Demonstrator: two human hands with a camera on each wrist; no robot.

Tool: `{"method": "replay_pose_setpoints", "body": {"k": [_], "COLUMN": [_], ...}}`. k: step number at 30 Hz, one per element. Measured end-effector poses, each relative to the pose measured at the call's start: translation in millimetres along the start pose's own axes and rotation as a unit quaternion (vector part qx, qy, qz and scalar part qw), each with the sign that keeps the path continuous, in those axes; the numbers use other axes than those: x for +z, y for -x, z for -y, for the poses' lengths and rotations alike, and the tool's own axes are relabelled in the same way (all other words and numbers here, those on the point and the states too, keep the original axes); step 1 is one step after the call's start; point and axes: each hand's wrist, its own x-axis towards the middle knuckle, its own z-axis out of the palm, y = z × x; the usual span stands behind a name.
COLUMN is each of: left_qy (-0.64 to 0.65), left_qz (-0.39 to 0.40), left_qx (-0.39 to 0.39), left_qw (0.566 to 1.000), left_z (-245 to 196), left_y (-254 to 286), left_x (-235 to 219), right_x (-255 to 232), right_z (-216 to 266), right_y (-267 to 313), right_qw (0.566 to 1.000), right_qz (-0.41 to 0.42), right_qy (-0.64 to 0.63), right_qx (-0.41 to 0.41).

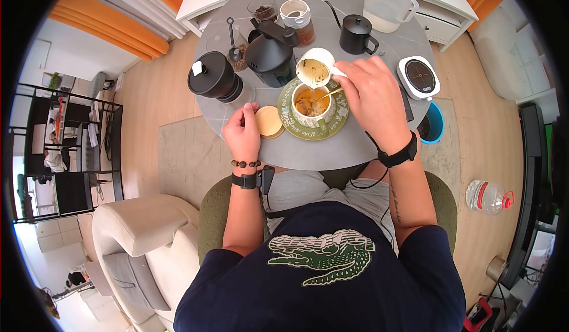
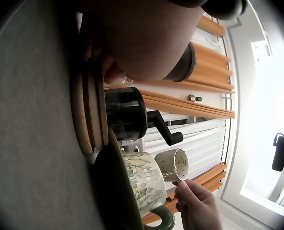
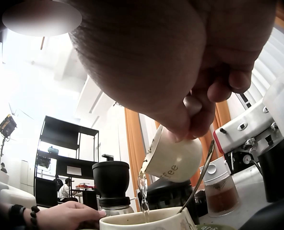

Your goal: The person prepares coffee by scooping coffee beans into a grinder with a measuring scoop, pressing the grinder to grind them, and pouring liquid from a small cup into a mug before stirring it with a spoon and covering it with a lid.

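My right hand (image 1: 372, 89) pinches the handle of a small white coffee cup (image 1: 314, 69), tilted over a larger patterned mug (image 1: 309, 120). In the right wrist view a clear stream (image 3: 144, 194) runs from the small cup's rim into the mug. Dark specks cling inside the small cup. The mug holds brownish liquid and a gold spoon (image 3: 199, 178) leaning on its rim, and stands on a green lettered saucer (image 1: 288, 128). My left hand (image 1: 242, 131) rests on the table, fingertips at the edge of stacked round wooden coasters (image 1: 269, 122).
A black hand grinder (image 1: 213, 77), a black crank-handled vessel (image 1: 268, 59), a glass of brown liquid (image 1: 303, 32) and a jar of beans (image 1: 237, 50) stand behind the coasters and saucer. A black lidded pot (image 1: 357, 34), a clear pitcher (image 1: 388, 3) and a white scale (image 1: 418, 77) stand rightward.
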Motion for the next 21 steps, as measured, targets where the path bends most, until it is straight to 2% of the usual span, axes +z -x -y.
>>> {"method": "replay_pose_setpoints", "body": {"k": [21], "left_qy": [-0.003], "left_qz": [-0.010], "left_qx": [0.008], "left_qw": [1.000], "left_z": [-2.1], "left_y": [0.1], "left_x": [0.9], "right_x": [0.1], "right_z": [-0.8], "right_y": [0.3], "right_qw": [1.000], "right_qz": [-0.017], "right_qy": [-0.005], "right_qx": [0.002]}}
